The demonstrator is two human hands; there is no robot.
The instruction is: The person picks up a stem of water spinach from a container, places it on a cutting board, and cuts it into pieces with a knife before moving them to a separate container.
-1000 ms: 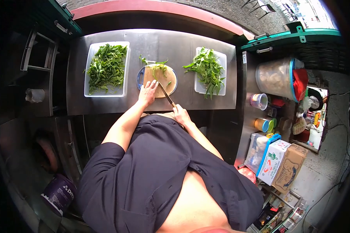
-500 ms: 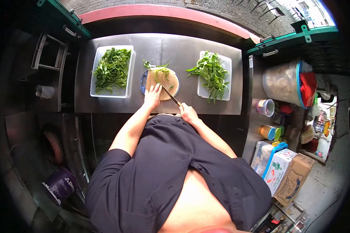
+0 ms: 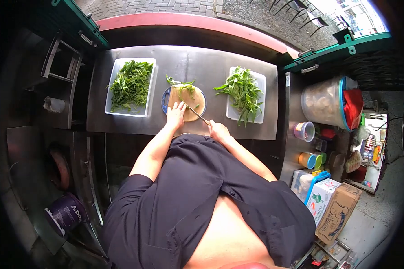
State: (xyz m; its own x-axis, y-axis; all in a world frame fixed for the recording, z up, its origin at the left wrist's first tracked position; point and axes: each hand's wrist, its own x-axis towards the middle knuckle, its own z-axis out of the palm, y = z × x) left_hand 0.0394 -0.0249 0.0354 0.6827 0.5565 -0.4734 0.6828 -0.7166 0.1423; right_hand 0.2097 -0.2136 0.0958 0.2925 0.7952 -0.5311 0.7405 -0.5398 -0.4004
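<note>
A round wooden cutting board (image 3: 198, 96) with a blue rim and handle lies on the steel table. Long-stemmed leafy greens (image 3: 185, 88) spread over its far left part, with a small cut piece to the right. My left hand (image 3: 175, 115) rests at the board's near left edge, its fingertips holding down the stems, partly hiding them. In my right hand (image 3: 219, 131), closed around the handle, is a knife (image 3: 196, 113). Its blade slants across the board, the tip beside my left fingertips.
On the steel table (image 3: 166, 54), a white tub (image 3: 153, 83) of greens stands left and another plastic tub (image 3: 261, 80) heaped with greens right. A shelf at right carries a large clear container (image 3: 321, 102), small jars (image 3: 304, 131) and boxes (image 3: 339, 213). A purple bucket (image 3: 66, 214) sits lower left.
The whole view has shifted slightly, with the table lower in the picture. The knife lies at a slightly flatter angle across the board. Both hands keep nearly the same places.
</note>
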